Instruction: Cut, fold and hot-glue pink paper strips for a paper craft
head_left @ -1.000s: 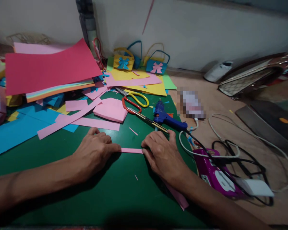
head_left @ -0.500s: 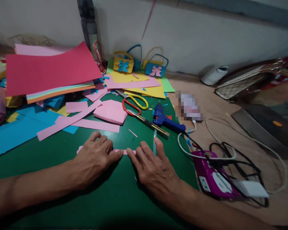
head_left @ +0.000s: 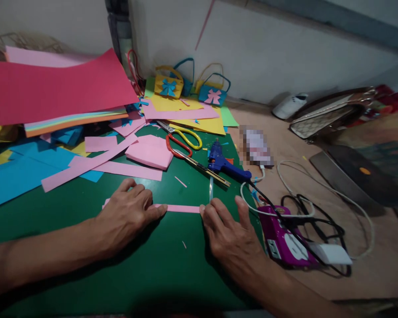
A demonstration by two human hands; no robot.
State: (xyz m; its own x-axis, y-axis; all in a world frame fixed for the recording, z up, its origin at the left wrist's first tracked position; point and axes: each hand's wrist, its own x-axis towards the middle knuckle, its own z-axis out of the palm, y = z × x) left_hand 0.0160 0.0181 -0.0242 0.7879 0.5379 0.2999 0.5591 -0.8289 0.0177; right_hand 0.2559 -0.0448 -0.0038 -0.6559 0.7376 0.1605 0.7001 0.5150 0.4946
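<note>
A narrow pink paper strip [head_left: 184,209] lies flat across the green board. My left hand [head_left: 128,216] covers its left part, fingers curled and thumb pressed on the paper; only a small left end peeks out. At the strip's right end, my right hand [head_left: 227,229] presses down with its bent fingers, the thumb lifted away. A bare stretch of the strip shows between the two hands. Beyond them are a folded pink paper piece [head_left: 149,151], scissors [head_left: 184,143] with red and yellow handles, a cutter knife [head_left: 202,168] and a blue glue gun [head_left: 227,164] with a clear stick.
Stacked coloured sheets [head_left: 63,92] and blue paper [head_left: 23,176] occupy the left. Small paper handbags with bows [head_left: 214,96] stand by the wall. On the right are a blurred-out phone [head_left: 258,148], a magenta power box [head_left: 287,238], tangled cables and a patterned bag [head_left: 328,112].
My right hand has slid to the right along the pink strip, baring more of it. My left hand stays on the left part. The view has shifted slightly.
</note>
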